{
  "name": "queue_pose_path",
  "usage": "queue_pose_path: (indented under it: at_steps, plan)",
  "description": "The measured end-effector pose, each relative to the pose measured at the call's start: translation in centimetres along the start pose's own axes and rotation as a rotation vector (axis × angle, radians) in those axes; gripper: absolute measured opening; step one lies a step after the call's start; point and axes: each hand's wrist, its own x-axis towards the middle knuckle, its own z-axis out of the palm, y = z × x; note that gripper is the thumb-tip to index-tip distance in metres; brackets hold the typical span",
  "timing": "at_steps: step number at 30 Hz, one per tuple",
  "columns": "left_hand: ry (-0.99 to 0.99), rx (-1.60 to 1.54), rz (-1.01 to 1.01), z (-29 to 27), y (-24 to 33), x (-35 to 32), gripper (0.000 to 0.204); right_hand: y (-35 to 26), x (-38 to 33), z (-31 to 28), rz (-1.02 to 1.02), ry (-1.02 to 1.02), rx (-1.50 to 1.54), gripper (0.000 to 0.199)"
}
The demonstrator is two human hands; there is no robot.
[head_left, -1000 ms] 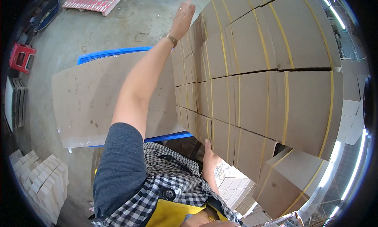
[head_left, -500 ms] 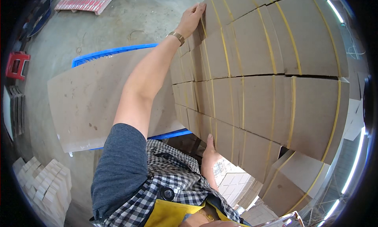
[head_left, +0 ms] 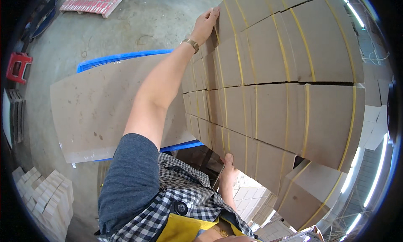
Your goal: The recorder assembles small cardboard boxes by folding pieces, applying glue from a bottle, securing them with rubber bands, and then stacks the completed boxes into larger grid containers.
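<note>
A tall stack of brown cardboard boxes [head_left: 268, 103] bound with yellow straps fills the right side. My left arm is stretched out, and my left hand [head_left: 205, 24], a watch at its wrist, is closed on the far edge of the upper boxes. Lower down, my right hand [head_left: 228, 170] grips the near edge of the stack, its thumb upright against a box face and its other fingers hidden. Left of the stack, a flat brown sheet [head_left: 96, 103] with dark stains lies over a blue pallet [head_left: 126, 54].
Bundles of pale wooden strips [head_left: 46, 200] stand at the lower left. A red plastic stool [head_left: 19, 68] is by the left rim. Farther off, a red-and-white pallet [head_left: 90, 5] carries a box. A box with a white side [head_left: 315, 183] sits below the stack at right.
The stack appears shifted slightly left at its right side. My left hand remains at the far edge; my right hand appears slightly lower and farther right, still against the boxes.
</note>
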Motion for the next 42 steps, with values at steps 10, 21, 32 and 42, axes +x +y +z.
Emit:
queue_pose_path:
  at_steps: [10, 21, 32, 42]
  plan:
    - [0.012, -0.151, -0.058, 0.0, -0.9, 0.8, 0.036, -1.8, 0.1, 0.9, -0.016, -0.008, 0.204, 0.04]
    - [0.029, 0.249, 0.15, 0.2, -0.9, 0.2, 0.044, -3.0, 0.1, 0.5, 0.06, -0.009, 0.023, 0.041]
    - [0.049, 0.337, 0.165, 0.0, -1.4, -1.2, 0.045, -2.2, -1.3, -1.2, 0.013, -0.021, 0.099, 0.045]
    - [0.204, 0.222, 0.247, 2.3, 5.7, -10.3, 0.052, -2.9, -1.3, -8.0, -0.12, -0.062, 0.188, 0.043]
